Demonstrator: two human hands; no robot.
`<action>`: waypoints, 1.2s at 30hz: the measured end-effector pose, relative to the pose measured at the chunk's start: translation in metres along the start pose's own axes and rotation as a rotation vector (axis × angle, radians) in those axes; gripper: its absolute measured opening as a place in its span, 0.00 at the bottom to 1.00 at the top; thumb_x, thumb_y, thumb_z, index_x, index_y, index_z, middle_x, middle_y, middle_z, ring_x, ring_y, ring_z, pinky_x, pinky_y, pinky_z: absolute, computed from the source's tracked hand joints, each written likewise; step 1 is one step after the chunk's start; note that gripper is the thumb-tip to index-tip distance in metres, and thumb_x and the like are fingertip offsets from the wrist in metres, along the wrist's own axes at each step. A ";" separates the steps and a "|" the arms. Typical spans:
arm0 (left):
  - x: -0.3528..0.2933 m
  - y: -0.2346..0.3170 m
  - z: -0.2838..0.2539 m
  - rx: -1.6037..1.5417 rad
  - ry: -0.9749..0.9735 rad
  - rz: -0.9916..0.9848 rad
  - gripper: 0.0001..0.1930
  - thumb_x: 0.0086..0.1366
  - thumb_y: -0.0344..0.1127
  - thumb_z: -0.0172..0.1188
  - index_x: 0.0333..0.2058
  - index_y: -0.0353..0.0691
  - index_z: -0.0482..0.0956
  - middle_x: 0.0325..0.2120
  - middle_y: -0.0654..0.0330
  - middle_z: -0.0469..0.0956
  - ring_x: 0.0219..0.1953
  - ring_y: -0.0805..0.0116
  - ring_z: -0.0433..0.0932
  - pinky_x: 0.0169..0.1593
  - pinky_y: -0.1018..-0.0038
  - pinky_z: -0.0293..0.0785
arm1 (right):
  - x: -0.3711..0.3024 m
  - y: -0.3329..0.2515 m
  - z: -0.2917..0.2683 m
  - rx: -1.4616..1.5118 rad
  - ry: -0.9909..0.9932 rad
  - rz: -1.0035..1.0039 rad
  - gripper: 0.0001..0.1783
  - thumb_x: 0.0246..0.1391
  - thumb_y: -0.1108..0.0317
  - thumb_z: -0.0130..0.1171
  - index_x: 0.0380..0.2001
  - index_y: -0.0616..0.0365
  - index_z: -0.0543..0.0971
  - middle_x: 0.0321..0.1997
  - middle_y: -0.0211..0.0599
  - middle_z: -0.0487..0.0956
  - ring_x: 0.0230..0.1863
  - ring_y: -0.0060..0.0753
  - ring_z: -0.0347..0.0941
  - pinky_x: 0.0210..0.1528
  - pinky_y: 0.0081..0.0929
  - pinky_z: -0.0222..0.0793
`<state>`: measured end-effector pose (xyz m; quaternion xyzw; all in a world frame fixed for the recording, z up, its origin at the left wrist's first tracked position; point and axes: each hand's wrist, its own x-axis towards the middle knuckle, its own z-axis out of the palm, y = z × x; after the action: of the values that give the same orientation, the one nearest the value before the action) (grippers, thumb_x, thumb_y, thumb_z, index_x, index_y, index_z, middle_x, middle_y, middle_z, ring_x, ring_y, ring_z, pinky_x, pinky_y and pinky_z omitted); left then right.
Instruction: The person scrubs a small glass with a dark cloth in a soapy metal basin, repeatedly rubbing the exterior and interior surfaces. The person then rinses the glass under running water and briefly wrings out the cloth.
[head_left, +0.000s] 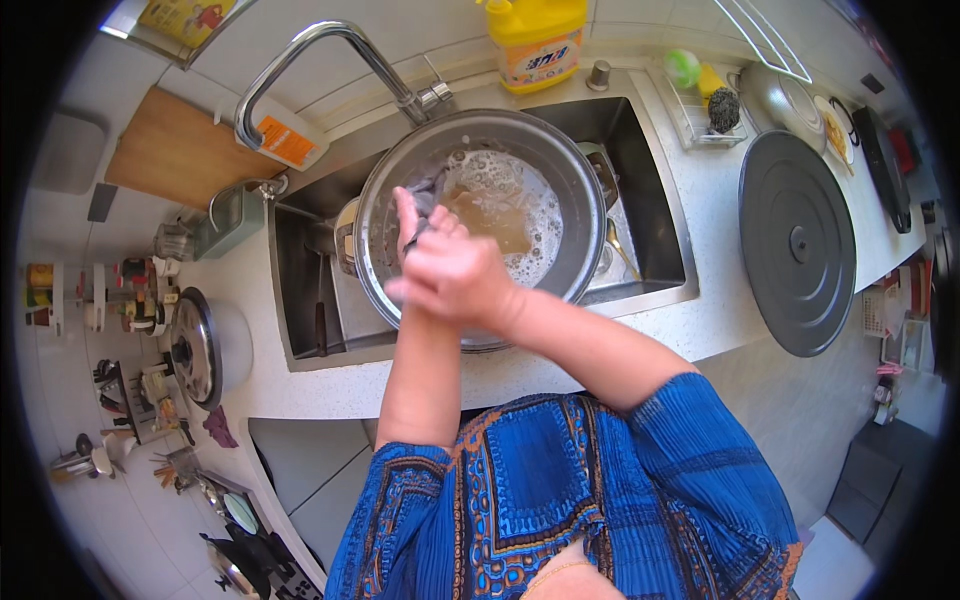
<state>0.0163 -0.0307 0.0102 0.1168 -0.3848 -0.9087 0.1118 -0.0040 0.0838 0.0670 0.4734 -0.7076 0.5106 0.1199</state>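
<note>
A large grey metal pot (pixel 375 200) stands in the sink, with brownish water and white suds (pixel 535 205) inside. Over its near left side my two hands are close together. My left hand (pixel 408 215) is closed on a wet grey cloth (pixel 428 188), its thumb pointing up along the cloth. Crossing in front, my right hand (pixel 465 275) is a little blurred and overlaps the left wrist. Its fingers are curled, and a dark strip of the cloth shows between the two hands.
The steel sink (pixel 655 180) holds pans under and beside the pot. A curved faucet (pixel 300 45) arches at the back left. A yellow detergent bottle (pixel 540 45) stands behind. On the right counter lie a round dark lid (pixel 790 200) and a rack with a scrubber (pixel 722 110); a lidded pot (pixel 230 345) is left.
</note>
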 end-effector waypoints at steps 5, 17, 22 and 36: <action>0.001 -0.006 0.076 -0.181 0.563 -0.105 0.20 0.69 0.56 0.42 0.33 0.45 0.69 0.30 0.62 0.71 0.31 0.72 0.69 0.37 0.73 0.70 | 0.033 0.045 0.012 -0.117 0.162 0.305 0.14 0.48 0.57 0.59 0.17 0.51 0.71 0.21 0.35 0.73 0.21 0.39 0.74 0.23 0.38 0.70; -0.011 -0.011 0.060 -0.274 0.423 -0.157 0.14 0.69 0.45 0.43 0.46 0.46 0.69 0.35 0.61 0.72 0.41 0.67 0.72 0.48 0.66 0.72 | 0.028 0.053 0.008 -0.028 0.124 0.199 0.06 0.47 0.62 0.57 0.20 0.48 0.76 0.22 0.33 0.71 0.26 0.36 0.71 0.28 0.32 0.68; -0.008 -0.018 0.000 -0.494 -0.256 -0.103 0.13 0.69 0.46 0.44 0.36 0.44 0.70 0.31 0.63 0.71 0.36 0.70 0.72 0.46 0.73 0.70 | -0.003 0.024 0.024 -0.034 0.251 -0.128 0.07 0.46 0.62 0.59 0.18 0.46 0.77 0.19 0.35 0.73 0.21 0.38 0.70 0.28 0.29 0.68; 0.001 0.008 0.055 -0.172 0.608 0.133 0.21 0.68 0.53 0.47 0.39 0.39 0.70 0.30 0.61 0.72 0.30 0.70 0.71 0.37 0.71 0.71 | 0.007 0.031 -0.033 0.424 -0.169 0.649 0.16 0.48 0.60 0.62 0.36 0.58 0.74 0.31 0.40 0.77 0.37 0.41 0.75 0.44 0.33 0.69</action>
<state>-0.0005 0.0008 0.0533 0.3475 -0.2623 -0.8522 0.2900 -0.0427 0.1081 0.0676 0.2800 -0.7068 0.6159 -0.2066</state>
